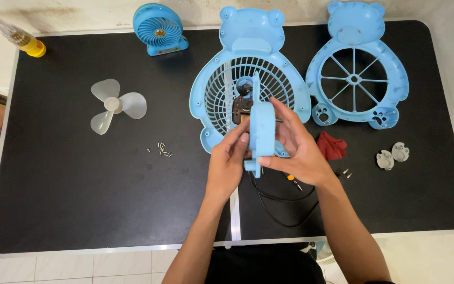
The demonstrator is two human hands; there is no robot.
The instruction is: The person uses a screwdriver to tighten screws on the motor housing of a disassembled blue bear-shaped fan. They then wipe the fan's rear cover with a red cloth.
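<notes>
Both hands up close to the camera, clamped on a light-blue plastic motor housing (pixel 262 131) held edge-on above the black table (pixel 69 200).

The left hand (pixel 227 163) closes its fingers around the near edge of the housing, thumb pressed to its face; the right hand (pixel 298 144) grips the other side, fingers curled behind it. A dark motor (pixel 241 108) with brown windings shows just past the housing's top, and a black cable (pixel 282 202) hangs down from it onto the table. Right behind sits the blue bear-shaped fan grille (pixel 222 89), and beside that the matching blue bear-shaped rear frame with spokes (pixel 357 68). A crumpled red cloth (pixel 333 146) lies near the right wrist, two grey round caps (pixel 392 156) further out. Well to the left: loose small screws (pixel 162 149), a translucent white three-blade propeller (pixel 115 104), a small blue desk fan (pixel 160 29), and a yellow-handled screwdriver (pixel 19 38) at the far corner.
</notes>
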